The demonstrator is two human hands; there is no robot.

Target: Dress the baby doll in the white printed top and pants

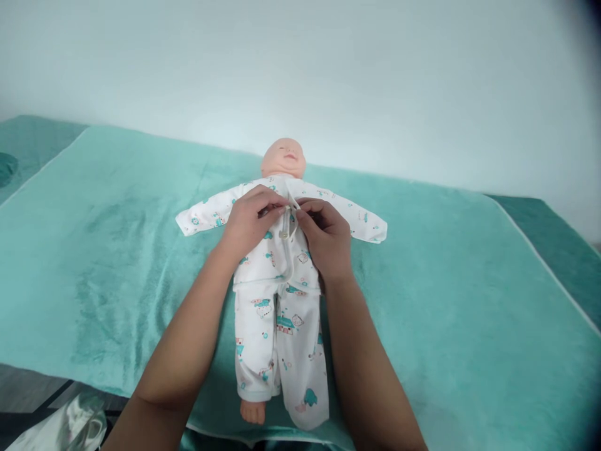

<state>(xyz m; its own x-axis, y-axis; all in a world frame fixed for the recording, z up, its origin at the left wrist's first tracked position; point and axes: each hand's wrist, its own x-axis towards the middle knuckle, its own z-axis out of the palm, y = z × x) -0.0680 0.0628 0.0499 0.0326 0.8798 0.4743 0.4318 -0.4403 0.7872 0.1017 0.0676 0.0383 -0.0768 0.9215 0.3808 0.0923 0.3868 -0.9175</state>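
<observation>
While a pale wall (375,88) rises behind, a creased teal plush cloth (436,288) with thin white edges spreads wide, with darker green fabric (549,232) showing past it at both sides. On the middle of the cloth, face up with its head toward the wall, lies a baby doll (277,266) in a white outfit printed with teal, red and grey cartoon figures. Its long trousers (303,344) are softly wrinkled; the leg on the left side of the view stops above a bare foot (253,411), while the other reaches lower and ends in a rounded, flat hem. The top (258,269) has a pale trim running down the front and along the bottom, and overlaps the waist of the trousers; its sleeves (369,222) stretch out to both sides. The bald head (284,158) is smooth and pink. At the chest, the left hand (251,219) and the right hand (328,235) meet almost tip to tip, the fingers of each drawn together and clamped on thin white ties (294,203), one narrow loop standing up between them. Just below, a small pale detail on the front seam is too small to make out.
</observation>
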